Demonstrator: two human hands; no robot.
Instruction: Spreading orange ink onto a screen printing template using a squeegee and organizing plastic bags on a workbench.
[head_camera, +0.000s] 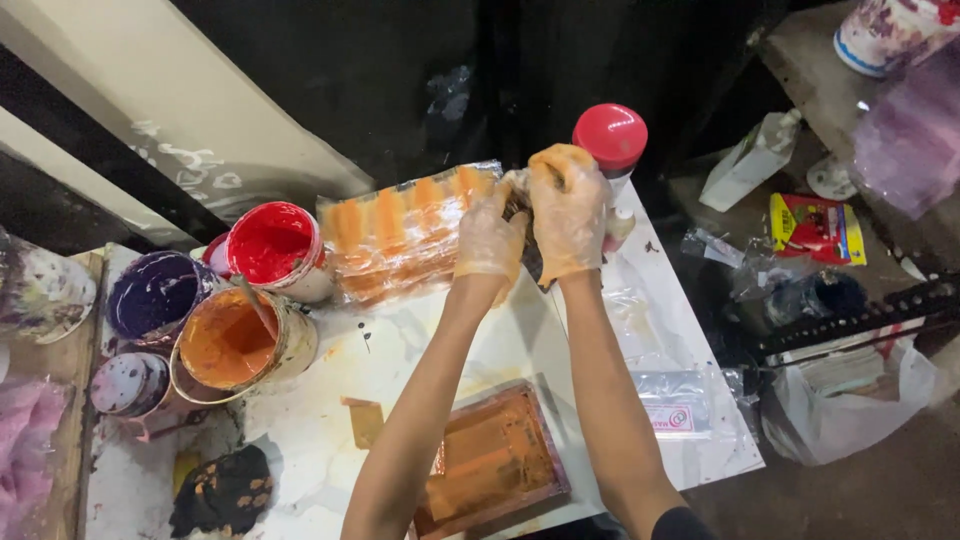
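Gripping the near end of an orange-smeared plastic sheet (405, 240), both gloved hands meet toward twelve o'clock of the white table (560, 400). The left hand (490, 245) is curled shut on the sheet's right edge, fingers folded over the film. The right hand (566, 215) sits touching it at its three o'clock side, closed as a loose fist around something dark at that same edge; what exactly lies under its fingers cannot be told. Both wear thin clear gloves stained orange.

From the hands the plastic sheet stretches toward nine o'clock, lying on the table with broad orange stripes showing through it. Just beside its far end, at nine o'clock of it, stands an open can of red paint (272, 245). At seven o'clock of that can is a can of orange paint (235, 340) with a stick leaning in it, and at nine o'clock of the orange one a can of purple paint (155, 295). A smaller lidded tin (128, 383) sits just below the purple can.

Right behind the right hand, at one o'clock, rises a bottle with a round red cap (610, 138), near the knuckles. Toward six o'clock, between the forearms, lies a framed screen coated in orange (492, 462). A dark, orange-spotted rag (222, 490) rests at the table's seven o'clock corner, and a clear packet with a pink label (672, 405) lies at four o'clock of the hands.
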